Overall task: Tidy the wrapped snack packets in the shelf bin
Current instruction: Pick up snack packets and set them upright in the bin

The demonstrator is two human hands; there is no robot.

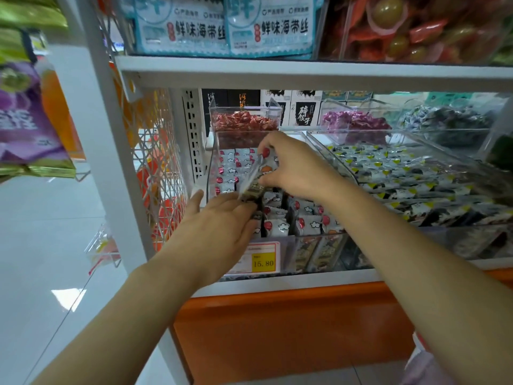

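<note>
Two bare forearms, no sleeves

The left hand (219,226) and right hand (294,165) wear no gloves, rings or watch; both arms enter bare from five and seven o'clock, with short, plain, unpainted nails where visible.

Left hand (219,220) fingertips are hidden behind a blurred packet (254,182); price label (259,258) text is partly covered.
</note>
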